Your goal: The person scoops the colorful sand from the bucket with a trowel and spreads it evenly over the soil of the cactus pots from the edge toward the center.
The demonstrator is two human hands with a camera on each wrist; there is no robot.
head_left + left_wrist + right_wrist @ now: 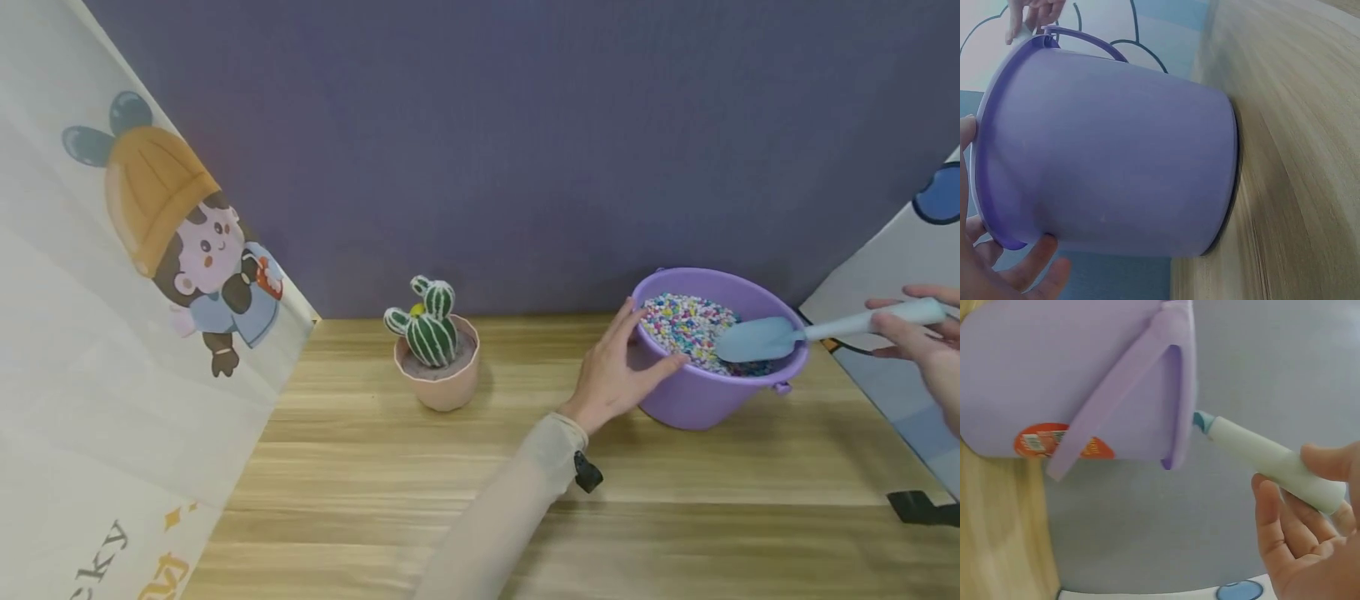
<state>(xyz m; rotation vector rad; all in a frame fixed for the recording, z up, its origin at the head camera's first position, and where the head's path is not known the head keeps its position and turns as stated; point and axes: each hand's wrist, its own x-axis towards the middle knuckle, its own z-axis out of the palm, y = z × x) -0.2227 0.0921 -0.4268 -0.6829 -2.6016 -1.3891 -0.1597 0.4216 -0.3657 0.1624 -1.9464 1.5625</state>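
Note:
A purple bucket [686,398] stands at the right of the wooden table, holding many small multicoloured beads [682,325]. My left hand [617,371] grips its left rim, the thumb at the front edge and the fingers along the far side. In the left wrist view, some of those fingers [1035,265] curl round the bucket's outer wall. My right hand [933,354] holds a light blue toy shovel [757,340] by its pale handle [1272,459], pinched between thumb and fingers. The shovel's blade lies inside the bucket, at the beads. Part of the right hand is outside the head view.
Left of the bucket stands a cactus [431,333] in a pink pot [446,390]. A dark blue-grey panel [487,167] rises behind the table [337,500]. White printed sheets flank it, the left sheet [60,333] bearing a cartoon figure. The bucket's handle [1110,394] hangs down its side.

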